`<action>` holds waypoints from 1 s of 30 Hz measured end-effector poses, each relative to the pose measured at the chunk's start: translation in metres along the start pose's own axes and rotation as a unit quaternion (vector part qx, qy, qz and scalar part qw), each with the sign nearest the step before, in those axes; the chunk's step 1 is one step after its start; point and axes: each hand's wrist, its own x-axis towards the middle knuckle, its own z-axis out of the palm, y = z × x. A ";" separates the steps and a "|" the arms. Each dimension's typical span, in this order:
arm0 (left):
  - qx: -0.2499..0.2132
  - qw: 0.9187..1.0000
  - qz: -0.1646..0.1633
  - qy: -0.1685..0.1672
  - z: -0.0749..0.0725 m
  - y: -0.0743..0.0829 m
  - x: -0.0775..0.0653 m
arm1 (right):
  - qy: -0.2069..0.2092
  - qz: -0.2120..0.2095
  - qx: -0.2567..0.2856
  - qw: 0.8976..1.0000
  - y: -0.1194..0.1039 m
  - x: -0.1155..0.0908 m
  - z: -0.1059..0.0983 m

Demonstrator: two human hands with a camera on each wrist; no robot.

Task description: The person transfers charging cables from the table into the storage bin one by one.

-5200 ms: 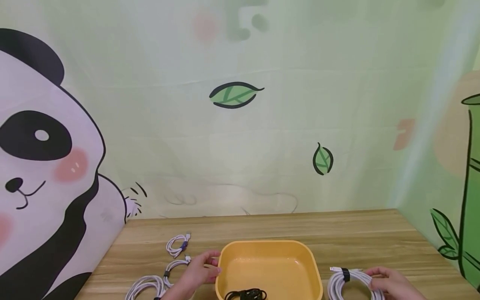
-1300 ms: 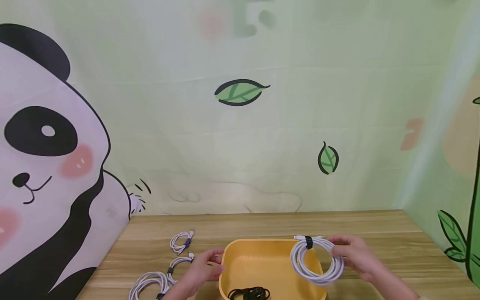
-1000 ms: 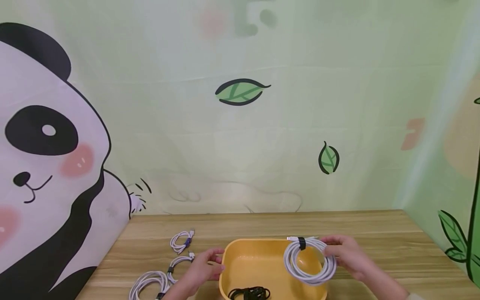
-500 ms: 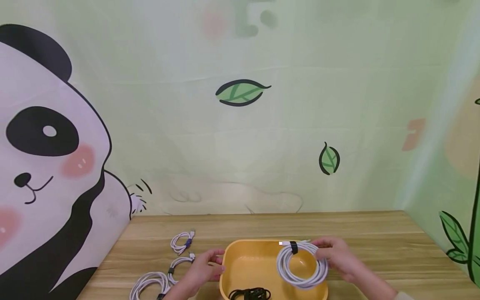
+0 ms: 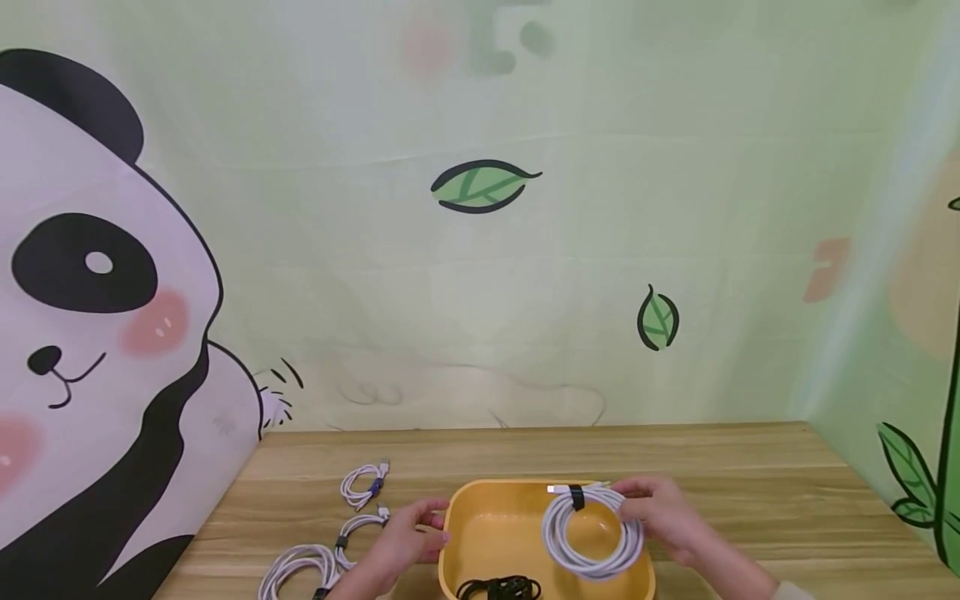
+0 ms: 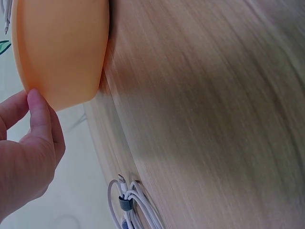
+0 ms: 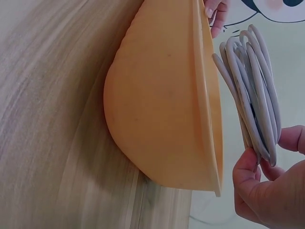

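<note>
A coiled white cable with a black strap (image 5: pixel 577 497) is held up by my right hand (image 5: pixel 660 512), whose thumb and fingers pinch the right side of the coil. In the right wrist view the coil (image 7: pixel 252 95) stands on edge just beyond the rim. It overlaps the right part of the yellow plastic basin (image 5: pixel 517 546) in the head view. A bundled black cable (image 5: pixel 501 588) lies inside the basin at the front. My left hand (image 5: pixel 405 537) grips the basin's left rim, thumb (image 6: pixel 35 102) against the outer wall.
Left of the basin lie three coiled white cables on the wooden table (image 5: pixel 712 454): a small one with a blue strap (image 5: pixel 362 485), a middle one (image 5: pixel 358 533) and a larger one (image 5: pixel 296 567). A printed panda backdrop (image 5: pixel 90 292) rises behind the table.
My right hand has lifted the coiled cable off the table right of the basin and carried it left over the basin, slightly lower in the last second. The left hand stays at the rim.
</note>
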 end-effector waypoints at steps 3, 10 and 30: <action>-0.003 1.000 0.000 -0.001 0.000 0.000 0.000 | 0.000 0.000 0.002 1.000 -0.001 0.000 0.003; -0.006 1.000 -0.002 -0.003 0.001 0.000 0.000 | 0.015 0.007 0.010 1.000 0.001 0.003 0.010; -0.002 1.000 -0.007 -0.002 -0.001 -0.003 0.002 | 0.039 0.005 0.046 0.998 0.009 0.011 0.032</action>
